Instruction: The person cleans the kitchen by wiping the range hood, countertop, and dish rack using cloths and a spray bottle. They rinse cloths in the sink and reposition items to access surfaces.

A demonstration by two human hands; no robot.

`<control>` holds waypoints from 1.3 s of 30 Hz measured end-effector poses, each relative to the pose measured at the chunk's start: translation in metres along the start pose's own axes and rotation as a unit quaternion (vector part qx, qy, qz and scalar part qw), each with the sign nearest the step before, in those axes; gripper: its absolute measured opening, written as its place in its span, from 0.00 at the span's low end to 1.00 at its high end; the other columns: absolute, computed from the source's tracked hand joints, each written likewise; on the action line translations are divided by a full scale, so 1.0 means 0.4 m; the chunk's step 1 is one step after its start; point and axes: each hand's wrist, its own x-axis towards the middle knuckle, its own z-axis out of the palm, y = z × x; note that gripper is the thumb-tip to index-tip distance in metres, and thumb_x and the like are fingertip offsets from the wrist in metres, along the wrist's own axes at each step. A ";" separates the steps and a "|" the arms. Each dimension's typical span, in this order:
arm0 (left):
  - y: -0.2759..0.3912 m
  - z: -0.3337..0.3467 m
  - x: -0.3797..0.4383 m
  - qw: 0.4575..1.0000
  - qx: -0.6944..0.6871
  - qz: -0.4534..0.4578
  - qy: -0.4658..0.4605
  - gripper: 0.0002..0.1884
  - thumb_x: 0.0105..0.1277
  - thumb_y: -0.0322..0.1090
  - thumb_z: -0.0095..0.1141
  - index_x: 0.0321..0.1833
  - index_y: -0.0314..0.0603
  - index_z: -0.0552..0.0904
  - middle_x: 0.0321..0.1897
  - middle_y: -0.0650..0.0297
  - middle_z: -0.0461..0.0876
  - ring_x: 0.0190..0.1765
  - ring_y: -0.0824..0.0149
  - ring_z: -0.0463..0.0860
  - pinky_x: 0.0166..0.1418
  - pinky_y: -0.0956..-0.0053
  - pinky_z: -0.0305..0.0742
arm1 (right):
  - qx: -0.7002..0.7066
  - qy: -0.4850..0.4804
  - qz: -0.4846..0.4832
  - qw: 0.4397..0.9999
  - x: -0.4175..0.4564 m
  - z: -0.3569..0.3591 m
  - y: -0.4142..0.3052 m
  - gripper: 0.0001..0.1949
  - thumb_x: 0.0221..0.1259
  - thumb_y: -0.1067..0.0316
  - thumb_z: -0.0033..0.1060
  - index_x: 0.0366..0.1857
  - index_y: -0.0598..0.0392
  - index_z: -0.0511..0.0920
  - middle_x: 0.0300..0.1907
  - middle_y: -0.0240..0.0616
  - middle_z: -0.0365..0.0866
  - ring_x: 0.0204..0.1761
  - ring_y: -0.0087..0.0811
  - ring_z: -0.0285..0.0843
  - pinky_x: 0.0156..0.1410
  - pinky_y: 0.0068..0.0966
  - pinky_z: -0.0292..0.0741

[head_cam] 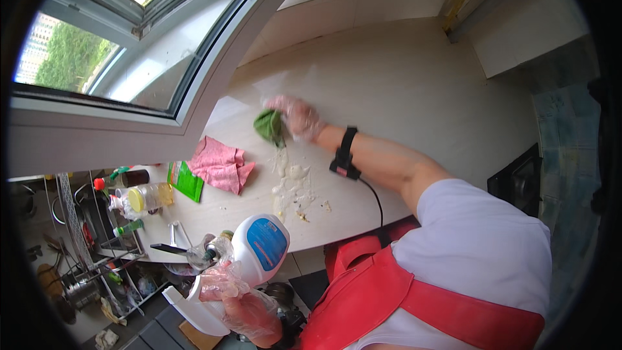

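Note:
My right hand (299, 117), in a clear plastic glove, grips a green cloth (268, 126) against the light countertop (403, 87). A patch of whitish foam with small yellowish-brown bits (296, 184) lies just below the cloth. My left hand (233, 291), also in a clear glove, is closed around the neck of a white plastic spray bottle (260, 248) with a blue label, near the counter's front edge. A pink cloth (221, 165) lies crumpled on the counter left of the foam, partly over a green packet (186, 182).
An open window sash (194, 121) juts over the counter at the upper left. Bottles and a yellow-lidded jar (146, 198) stand at the left, beside a metal rack (80, 233) with kitchenware. A black object (515, 180) sits at the far right.

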 end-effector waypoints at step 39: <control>-0.008 -0.338 0.098 0.982 -0.057 0.067 -0.168 0.10 0.60 0.34 0.53 0.40 0.41 0.69 0.38 0.63 0.67 0.48 0.64 0.70 0.63 0.65 0.66 | 0.333 0.150 0.274 0.890 -0.434 -0.062 -0.411 0.21 0.62 0.83 0.40 0.56 0.53 0.76 0.51 0.33 0.78 0.57 0.25 0.73 0.68 0.23 0.68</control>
